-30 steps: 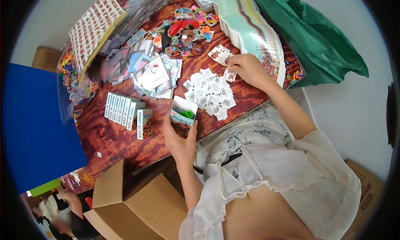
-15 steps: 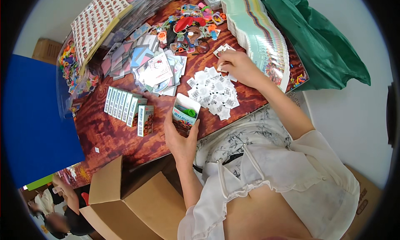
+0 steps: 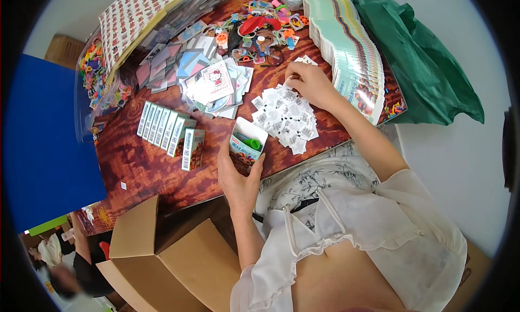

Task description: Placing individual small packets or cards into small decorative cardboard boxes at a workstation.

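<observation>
My left hand (image 3: 237, 181) grips a small open carton (image 3: 245, 152), with its white flap up and a bright green plastic item (image 3: 252, 143) showing inside. Over the far edge of a heap of small white printed packets (image 3: 287, 120), my right hand (image 3: 313, 86) has its fingers pinched together. Whatever lies between those fingertips is too small to make out. A few white cards (image 3: 307, 60) show just beyond that hand. Left of the held carton, several closed cartons (image 3: 162, 127) stand in a row, with one more carton (image 3: 193, 149) at its near end.
Flat plastic-sleeved cards (image 3: 211, 84) and colourful small toys (image 3: 260, 33) cover the far table. Fanned cartons (image 3: 346, 52) lie at right, beside a green bag (image 3: 417, 63). An open cardboard box (image 3: 135, 225) sits below the near edge. Another person (image 3: 81, 268) is at lower left.
My right hand has moved slightly nearer, from the white cards to the edge of the packet heap. My left hand still holds the carton. The whole view has shifted a little.
</observation>
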`<state>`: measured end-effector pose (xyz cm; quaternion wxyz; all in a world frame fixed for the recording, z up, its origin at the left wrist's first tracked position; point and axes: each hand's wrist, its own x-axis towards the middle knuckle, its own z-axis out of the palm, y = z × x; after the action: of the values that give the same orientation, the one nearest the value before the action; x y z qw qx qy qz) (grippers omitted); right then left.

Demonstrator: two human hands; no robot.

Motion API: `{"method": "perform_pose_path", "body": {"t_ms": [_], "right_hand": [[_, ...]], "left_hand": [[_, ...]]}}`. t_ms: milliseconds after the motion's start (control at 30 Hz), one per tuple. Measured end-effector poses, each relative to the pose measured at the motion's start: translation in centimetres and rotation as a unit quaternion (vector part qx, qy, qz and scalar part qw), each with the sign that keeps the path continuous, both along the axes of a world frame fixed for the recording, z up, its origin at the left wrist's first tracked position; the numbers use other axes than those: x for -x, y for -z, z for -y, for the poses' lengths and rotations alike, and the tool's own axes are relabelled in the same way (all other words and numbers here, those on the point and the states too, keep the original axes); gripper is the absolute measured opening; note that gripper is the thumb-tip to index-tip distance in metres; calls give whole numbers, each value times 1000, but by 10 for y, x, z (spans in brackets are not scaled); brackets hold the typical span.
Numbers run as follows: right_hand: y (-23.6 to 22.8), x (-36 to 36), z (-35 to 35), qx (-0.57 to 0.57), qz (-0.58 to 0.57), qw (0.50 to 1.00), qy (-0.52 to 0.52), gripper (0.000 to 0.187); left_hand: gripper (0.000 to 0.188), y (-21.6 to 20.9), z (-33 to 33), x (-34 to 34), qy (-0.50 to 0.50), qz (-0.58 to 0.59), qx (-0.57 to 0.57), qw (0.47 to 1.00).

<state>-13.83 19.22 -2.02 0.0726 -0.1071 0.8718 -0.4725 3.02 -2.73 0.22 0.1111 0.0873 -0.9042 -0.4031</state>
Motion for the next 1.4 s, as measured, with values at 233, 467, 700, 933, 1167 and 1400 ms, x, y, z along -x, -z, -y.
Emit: {"method": "perform_pose_path", "body": {"t_ms": [233,467,700,933,1167,1400], "right_hand": [[12,8,-6,56,6,998,-15,6],[8,9,5,99,43,990,-89,8],[12,1,30,-87,-79,985,-130,12],[10,-1,28,-66,-102,988,-100,9],[-67,-34,32,195,88,969,-125,9],[-74,-76,58,-25,-172,962,-213,16]], "left_hand": [[72,1,0,3,4,5,-24,1000],[72,3,0,2,6,1,-13,1000],[72,3,1,0,7,0,-25,1000],[73,5,2,-1,8,-19,-16,1000],[68,-1,-3,-2,-9,2,-38,999],[73,4,-17,2,-55,-2,-86,995]]}}
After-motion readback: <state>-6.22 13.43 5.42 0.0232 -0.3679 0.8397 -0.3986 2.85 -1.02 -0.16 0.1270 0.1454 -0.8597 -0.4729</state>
